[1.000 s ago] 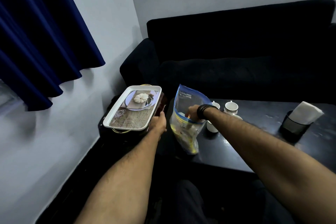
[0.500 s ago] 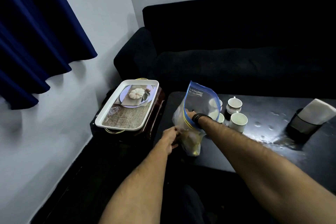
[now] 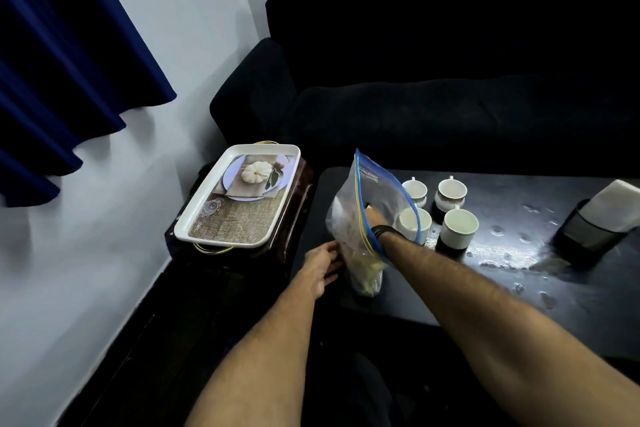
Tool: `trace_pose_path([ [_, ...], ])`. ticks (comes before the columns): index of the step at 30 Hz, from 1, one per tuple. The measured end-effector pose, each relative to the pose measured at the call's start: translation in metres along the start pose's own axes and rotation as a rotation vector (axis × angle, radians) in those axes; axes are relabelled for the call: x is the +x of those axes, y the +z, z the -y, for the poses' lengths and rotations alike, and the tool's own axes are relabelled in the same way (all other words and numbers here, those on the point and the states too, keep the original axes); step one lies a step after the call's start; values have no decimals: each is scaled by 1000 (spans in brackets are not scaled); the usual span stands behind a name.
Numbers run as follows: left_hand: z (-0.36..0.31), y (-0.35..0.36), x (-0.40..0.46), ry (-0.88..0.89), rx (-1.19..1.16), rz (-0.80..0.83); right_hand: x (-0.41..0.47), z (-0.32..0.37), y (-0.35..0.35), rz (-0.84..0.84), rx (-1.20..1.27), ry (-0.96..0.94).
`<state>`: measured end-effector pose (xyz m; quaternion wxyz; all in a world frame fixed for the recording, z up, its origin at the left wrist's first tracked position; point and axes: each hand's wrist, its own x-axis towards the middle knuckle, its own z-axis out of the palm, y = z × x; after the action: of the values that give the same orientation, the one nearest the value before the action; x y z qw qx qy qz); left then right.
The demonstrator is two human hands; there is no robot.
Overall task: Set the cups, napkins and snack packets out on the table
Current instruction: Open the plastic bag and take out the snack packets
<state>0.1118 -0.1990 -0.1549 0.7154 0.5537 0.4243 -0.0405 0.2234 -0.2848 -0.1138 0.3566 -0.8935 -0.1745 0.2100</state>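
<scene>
Four cups (image 3: 437, 210) sit in a tight cluster on the dark table (image 3: 512, 270), two behind and two in front, just beside the clear zip bag (image 3: 363, 218). Bag stands upright near the table's left front corner, mouth open at the top, blue and yellow seal strip running down its side. Yellowish packets (image 3: 369, 272) lie bunched at the bottom of it. My right hand (image 3: 372, 215) is shoved into the bag up to the wrist, black band (image 3: 382, 230) at the bag's edge. Fingers blurred through the plastic, so I cannot tell how far they are curled or whether they have anything. My left hand (image 3: 320, 267) is low at the bag's left side, fingers loosely spread and touching the plastic, probably steadying it; not wrapped around anything I can see. White napkins (image 3: 618, 199) stick up from a dark holder (image 3: 585, 239) at the table's far right, well apart from the cups. Wet patches shine on the tabletop between them. White tray (image 3: 239, 198) with a printed pumpkin picture rests on a dark side stand (image 3: 294, 218) left of the table. Black sofa (image 3: 450, 80) behind, blue curtain (image 3: 62, 62) upper left.
</scene>
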Motion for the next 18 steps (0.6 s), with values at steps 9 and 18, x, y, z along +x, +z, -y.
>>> trace_pose_path([
  [9, -35, 4, -15, 312, 157, -57, 4, 51, -58, 51, -189, -56],
  [18, -62, 8, -40, 558, 269, -138, -20, 81, -97, -163, -168, -340],
])
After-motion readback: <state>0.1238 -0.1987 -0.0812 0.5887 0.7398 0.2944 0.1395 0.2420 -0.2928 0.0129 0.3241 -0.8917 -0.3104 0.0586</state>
